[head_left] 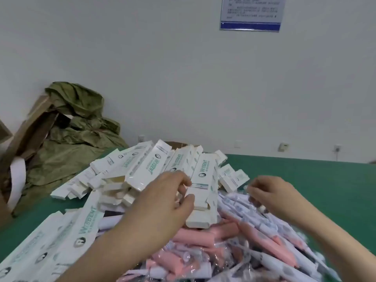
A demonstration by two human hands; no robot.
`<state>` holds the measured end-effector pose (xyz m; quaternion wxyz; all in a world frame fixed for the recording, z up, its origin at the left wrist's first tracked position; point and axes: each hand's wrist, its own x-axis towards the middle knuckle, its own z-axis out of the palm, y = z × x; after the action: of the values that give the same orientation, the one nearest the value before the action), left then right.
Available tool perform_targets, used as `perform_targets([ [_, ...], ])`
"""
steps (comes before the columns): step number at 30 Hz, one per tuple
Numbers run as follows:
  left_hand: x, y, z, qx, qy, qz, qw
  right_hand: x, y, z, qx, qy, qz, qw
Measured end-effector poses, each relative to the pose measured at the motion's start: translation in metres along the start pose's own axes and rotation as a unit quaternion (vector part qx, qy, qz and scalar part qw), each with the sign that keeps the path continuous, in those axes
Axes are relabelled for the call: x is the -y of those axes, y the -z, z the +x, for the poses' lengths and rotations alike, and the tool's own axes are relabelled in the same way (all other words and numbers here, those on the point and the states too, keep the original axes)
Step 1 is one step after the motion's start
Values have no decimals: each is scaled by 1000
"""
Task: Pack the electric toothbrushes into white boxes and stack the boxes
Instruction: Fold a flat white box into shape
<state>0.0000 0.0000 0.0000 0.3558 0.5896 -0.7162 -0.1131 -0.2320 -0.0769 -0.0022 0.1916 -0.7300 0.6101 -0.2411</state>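
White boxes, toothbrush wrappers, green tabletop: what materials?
White printed boxes: thin matte cardboard, likely; folded flaps, creased edges.
Clear wrappers on pink and white toothbrushes: glossy plastic film; crinkles, glints.
Green tabletop: matte, uniform; perhaps a mat or felt, can't tell.

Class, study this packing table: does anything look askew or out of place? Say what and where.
Yes. The white boxes lie on the table in a tilted, crisscross heap, not stacked. The bagged toothbrushes sprawl in a loose pile in front.
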Motion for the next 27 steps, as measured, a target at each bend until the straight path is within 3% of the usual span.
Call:
perform_targets([
  [3,-2,-46,11,-61,-10,179,982,9,-33,41,-22,-28,99,994],
  [7,3,-85,21,-103,38,323,940,16,-60,74,55,-107,184,976],
  [10,5,-99,30,-100,65,385,915,12,-70,83,54,-133,248,958],
  [13,5,-108,33,-92,61,397,911,9,-75,81,69,-147,244,956],
  [17,6,-111,31,-81,60,356,929,13,-76,78,78,-142,250,955],
  [20,6,-109,27,-105,37,313,943,10,-74,74,56,-143,319,935],
  [23,10,-103,25,-159,-7,231,960,8,-66,69,31,-135,455,880],
  [25,14,-98,28,-209,-36,90,973,11,-62,65,43,-111,545,830],
  [27,17,-93,29,-250,-65,-61,964,17,-62,58,77,-103,617,776],
])
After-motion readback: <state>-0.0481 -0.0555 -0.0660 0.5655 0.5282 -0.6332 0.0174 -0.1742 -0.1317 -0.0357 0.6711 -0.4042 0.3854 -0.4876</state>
